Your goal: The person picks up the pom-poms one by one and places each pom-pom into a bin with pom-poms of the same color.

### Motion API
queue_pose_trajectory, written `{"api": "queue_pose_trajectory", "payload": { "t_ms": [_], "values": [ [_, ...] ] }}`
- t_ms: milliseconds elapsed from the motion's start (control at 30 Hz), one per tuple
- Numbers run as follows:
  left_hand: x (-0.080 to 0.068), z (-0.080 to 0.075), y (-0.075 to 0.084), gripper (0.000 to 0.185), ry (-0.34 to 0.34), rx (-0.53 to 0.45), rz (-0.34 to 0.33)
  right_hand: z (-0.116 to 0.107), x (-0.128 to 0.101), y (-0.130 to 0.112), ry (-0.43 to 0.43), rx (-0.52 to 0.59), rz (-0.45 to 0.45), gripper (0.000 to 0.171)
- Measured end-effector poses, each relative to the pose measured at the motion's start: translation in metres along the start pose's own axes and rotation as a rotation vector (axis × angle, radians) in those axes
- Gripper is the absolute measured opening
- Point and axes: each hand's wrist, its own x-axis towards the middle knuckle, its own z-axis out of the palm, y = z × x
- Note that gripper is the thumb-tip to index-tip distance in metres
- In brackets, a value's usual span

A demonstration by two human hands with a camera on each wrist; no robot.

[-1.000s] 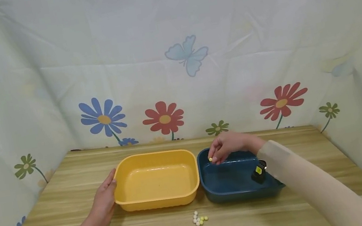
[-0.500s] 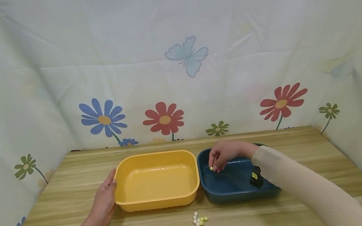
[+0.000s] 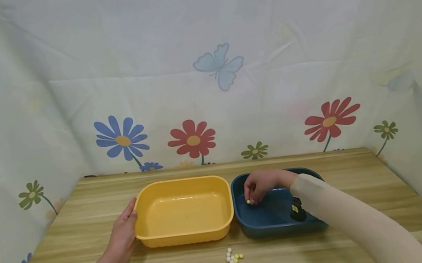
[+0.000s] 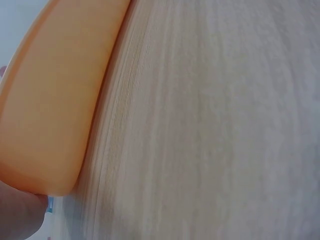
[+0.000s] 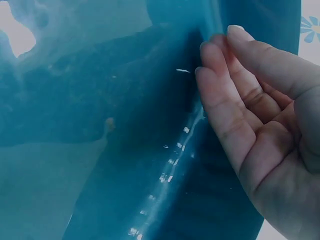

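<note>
My right hand (image 3: 259,185) reaches down into the dark blue tub (image 3: 281,226) and pinches a small yellow bead (image 3: 249,202) at its fingertips, low over the tub's left part. In the right wrist view the fingers (image 5: 225,95) lie close to the blue tub's inner wall (image 5: 125,125), and the bead is hidden there. My left hand (image 3: 121,234) rests with straight fingers against the left side of the yellow tub (image 3: 187,237), which is seen close up as the yellow tub wall (image 4: 55,100) in the left wrist view. The yellow tub looks empty.
A small heap of white and yellow beads (image 3: 233,256) lies on the wooden table (image 3: 338,240) in front of the gap between the two tubs. A flowered cloth backdrop (image 3: 202,81) closes in the back and both sides.
My right hand has sunk from above the blue tub's far rim down into the tub, carrying the yellow bead. The left hand has stayed at the yellow tub.
</note>
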Motion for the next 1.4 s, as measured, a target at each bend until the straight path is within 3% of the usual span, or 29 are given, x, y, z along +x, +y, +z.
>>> {"api": "queue_pose_trajectory", "payload": {
  "t_ms": [767,1167,1400],
  "values": [
    [-0.001,0.002,0.001,0.055,0.02,0.023,0.009,0.01,0.01,0.005,0.038,-0.118,0.06,0.007],
    [0.0,0.001,0.001,0.055,0.027,0.028,0.015,0.007,0.006,-0.001,-0.003,-0.116,0.085,0.014],
    [0.001,0.001,0.0,0.055,0.039,0.045,0.008,-0.002,-0.006,-0.008,0.007,-0.133,0.053,0.02]
  ]
}}
